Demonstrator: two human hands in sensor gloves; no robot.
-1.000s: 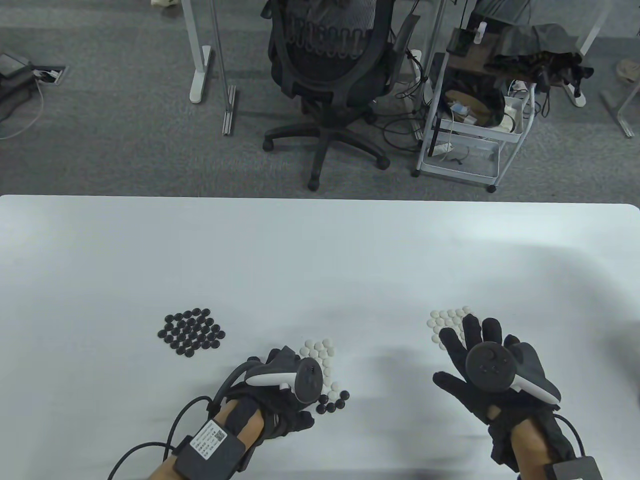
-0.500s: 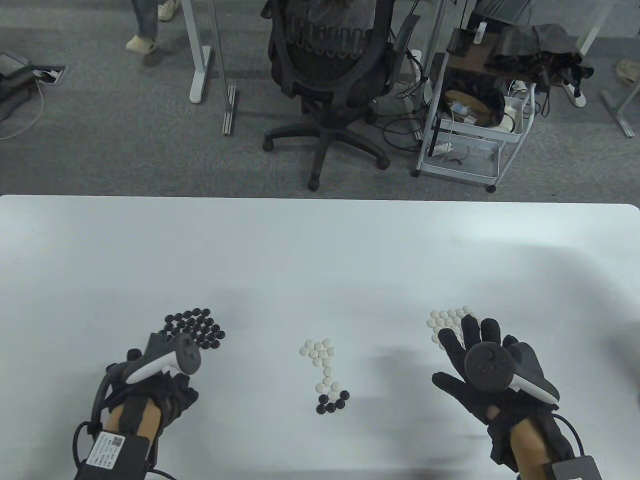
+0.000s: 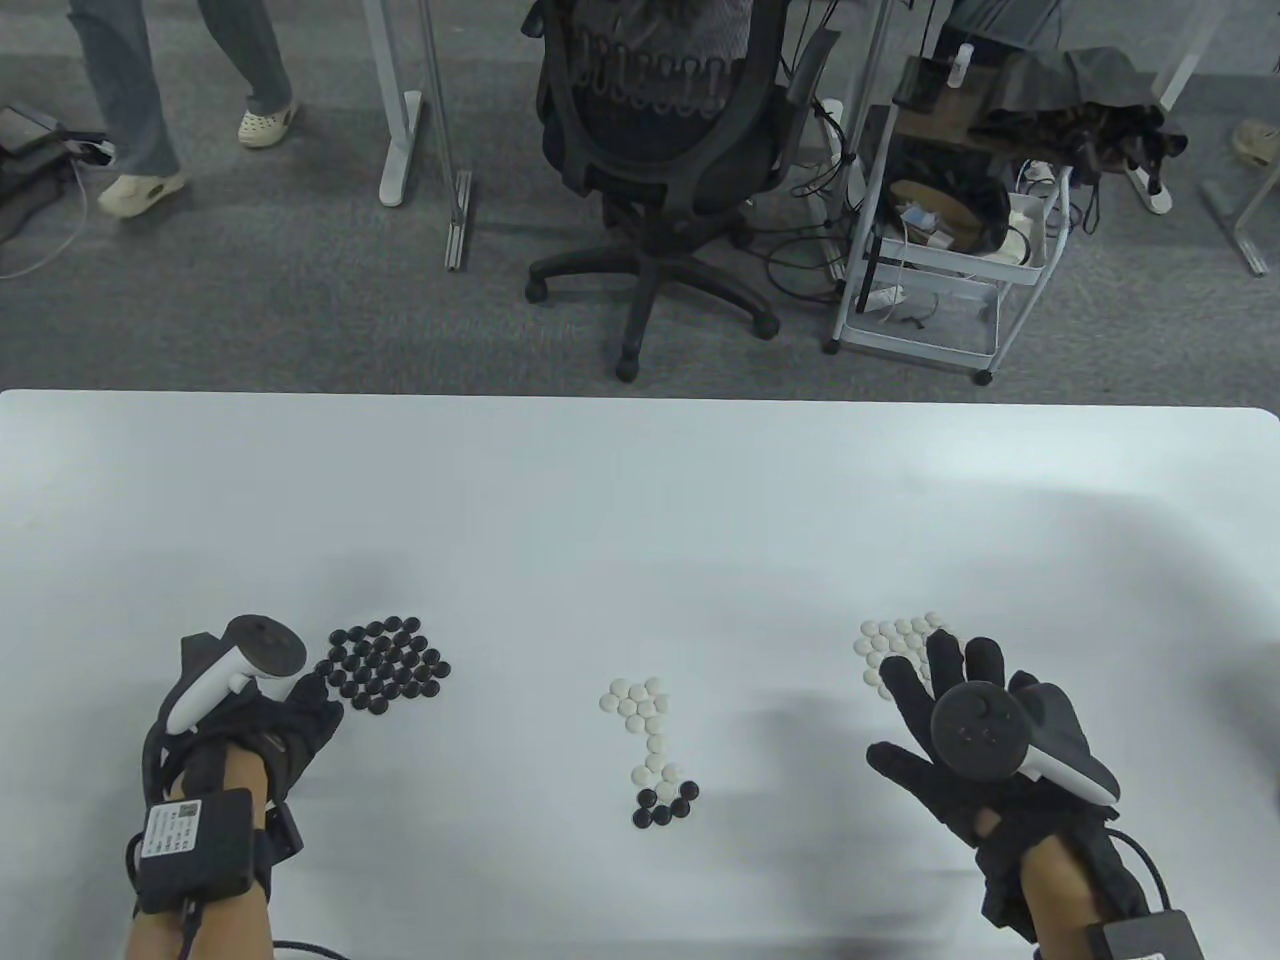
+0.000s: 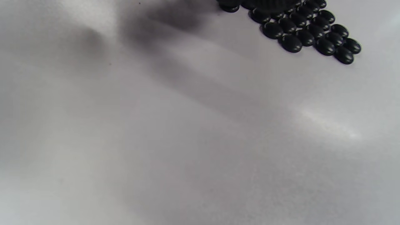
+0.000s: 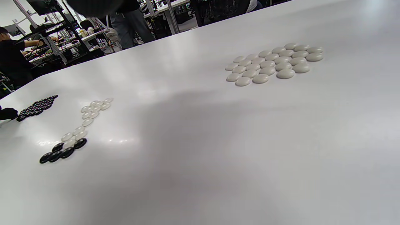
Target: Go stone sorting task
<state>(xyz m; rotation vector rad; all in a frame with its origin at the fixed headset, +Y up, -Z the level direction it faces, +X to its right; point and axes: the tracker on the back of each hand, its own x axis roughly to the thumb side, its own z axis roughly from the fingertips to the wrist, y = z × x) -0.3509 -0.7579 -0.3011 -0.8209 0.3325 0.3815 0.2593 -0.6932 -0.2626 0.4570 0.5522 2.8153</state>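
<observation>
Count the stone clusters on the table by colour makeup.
all-black cluster: 1
all-white cluster: 1
mixed black-and-white cluster: 1
Total: 3

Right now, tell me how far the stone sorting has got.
Mostly done. A black pile lies on the left of the table and a white pile on the right. The left hand is at the black pile's near left edge; whether it holds a stone cannot be told. The right hand rests open by the white pile. Left to sort: the mixed middle cluster, white stones above a few black ones.
</observation>
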